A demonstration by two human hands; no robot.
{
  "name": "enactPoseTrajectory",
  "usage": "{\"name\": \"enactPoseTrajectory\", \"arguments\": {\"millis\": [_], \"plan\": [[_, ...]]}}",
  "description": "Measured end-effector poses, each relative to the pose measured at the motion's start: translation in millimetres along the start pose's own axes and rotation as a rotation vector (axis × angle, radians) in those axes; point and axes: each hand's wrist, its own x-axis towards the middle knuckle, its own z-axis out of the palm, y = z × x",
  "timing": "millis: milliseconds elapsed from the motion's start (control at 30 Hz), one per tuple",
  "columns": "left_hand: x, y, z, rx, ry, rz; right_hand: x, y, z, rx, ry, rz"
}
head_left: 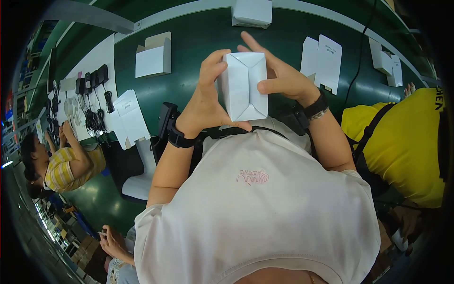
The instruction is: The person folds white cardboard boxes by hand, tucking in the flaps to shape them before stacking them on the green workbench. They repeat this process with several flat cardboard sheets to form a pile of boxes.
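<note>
Between my two hands, in front of my chest, is a small white carton box [240, 90], its end with the folded, creased flaps turned toward me. My left hand [204, 97] holds the box along its left side, thumb and fingers spread around its edges. On the right side, my right hand [286, 78] presses its thumb against the flap end. Its index finger stretches out past the far edge, and the other fingers are partly hidden behind the box. Both wrists wear black bands with small devices.
On the green table [198, 38] stand an open white box [153, 59] and another white box [252, 13]. Flattened cartons [322, 61] lie right, another carton [128, 118] left. Black adapters with cables [92, 85] lie far left. Co-workers sit on both sides; a yellow-shirted person [402, 142] is close.
</note>
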Motion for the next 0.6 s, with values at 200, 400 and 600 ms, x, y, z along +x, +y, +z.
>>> {"name": "enactPoseTrajectory", "arguments": {"millis": [200,400,600], "plan": [[-0.8,4.6,-6.1,0.107,-0.127,-0.083,-1.2,-3.4,1.4,-0.043,-0.004,0.086],[0.6,12.6,0.2,0.134,-0.121,-0.09,-4.2,-12.9,2.5,-0.228,0.046,0.094],[4.6,6.1,-0.9,0.088,-0.015,-0.056,-5.2,9.9,2.3,0.059,0.148,-0.067]]}}
